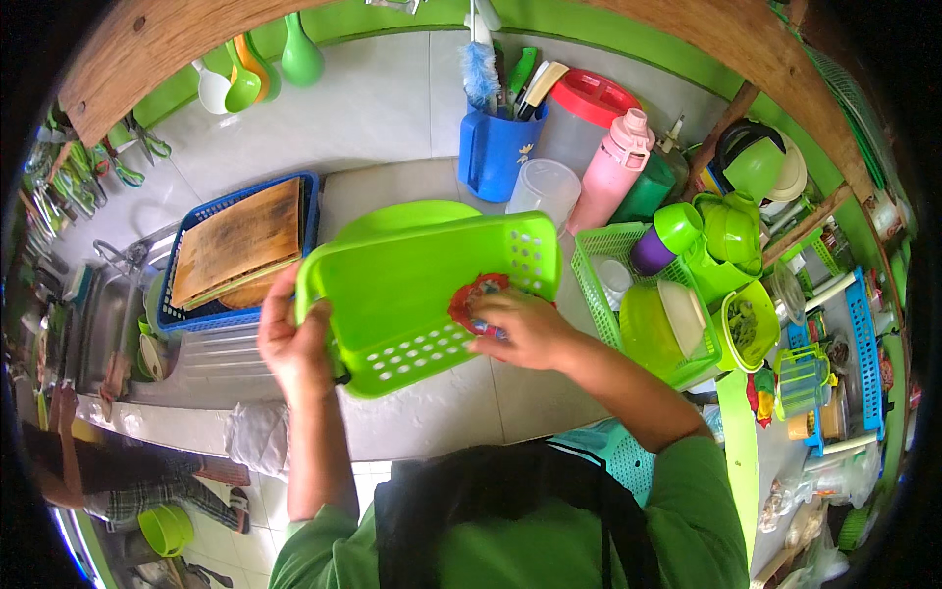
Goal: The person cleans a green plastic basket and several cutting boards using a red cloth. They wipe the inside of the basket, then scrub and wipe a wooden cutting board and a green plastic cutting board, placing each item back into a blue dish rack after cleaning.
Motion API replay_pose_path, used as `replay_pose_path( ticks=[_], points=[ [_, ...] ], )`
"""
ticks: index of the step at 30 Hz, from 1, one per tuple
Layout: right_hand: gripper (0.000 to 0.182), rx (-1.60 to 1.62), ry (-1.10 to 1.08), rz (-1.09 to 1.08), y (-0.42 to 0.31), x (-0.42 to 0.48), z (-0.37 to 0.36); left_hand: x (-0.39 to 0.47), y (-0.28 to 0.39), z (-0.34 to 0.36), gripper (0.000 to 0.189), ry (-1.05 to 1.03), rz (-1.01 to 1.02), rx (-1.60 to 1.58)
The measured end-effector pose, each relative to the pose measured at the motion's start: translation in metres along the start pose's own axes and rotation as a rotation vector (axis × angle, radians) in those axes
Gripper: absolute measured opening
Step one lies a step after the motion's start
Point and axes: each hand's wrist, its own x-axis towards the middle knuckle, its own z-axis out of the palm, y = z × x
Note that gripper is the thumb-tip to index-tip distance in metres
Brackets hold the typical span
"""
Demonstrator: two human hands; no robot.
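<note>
A lime-green plastic basket (412, 272) with rows of round holes is tilted above the tiled counter, its inside facing me. My left hand (298, 335) grips its left end, thumb on the near rim. Inside, near the right end, my right hand (519, 324) presses a bunched red patterned cloth (471, 298) against the wall. Behind the basket, another lime-green plastic item (412, 213) shows only its curved upper edge; the rest is hidden.
Left, a blue basket (313, 221) holds wooden boards (239, 235) beside a steel sink (96, 331). Behind stand a blue pitcher (489, 151) with utensils and a pink bottle (611, 166). Right is a green basket (600, 309) of dishes. A person (140, 478) stands at lower left.
</note>
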Motion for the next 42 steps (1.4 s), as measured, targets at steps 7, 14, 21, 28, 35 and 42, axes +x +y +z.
replay_pose_path(
  ticks=[7,14,21,28,35,42],
  points=[
    [0.061,0.000,0.053,-0.291,-0.032,-0.001,0.040,0.005,0.004,-0.002,0.037,-0.199,-0.086,0.014],
    [0.044,-0.272,-0.026,-0.187,-0.012,-0.050,0.018,0.025,0.007,-0.054,0.059,-0.343,-0.327,-0.253],
    [0.036,-0.299,0.227,-0.023,-0.052,-0.033,0.000,-0.071,-0.043,-0.002,0.117,-0.447,-0.410,-0.144],
    [0.058,-0.024,0.451,-0.171,-0.059,-0.004,0.052,-0.088,-0.043,0.038,0.066,-0.287,-0.411,-0.218],
    [0.029,-0.380,0.123,-0.291,-0.048,-0.010,0.045,-0.060,-0.033,0.005,0.061,-0.302,-0.286,-0.052],
    [0.014,-0.447,0.089,-0.306,-0.040,0.002,0.030,-0.031,-0.012,-0.008,0.101,-0.493,-0.389,0.007]
  ],
)
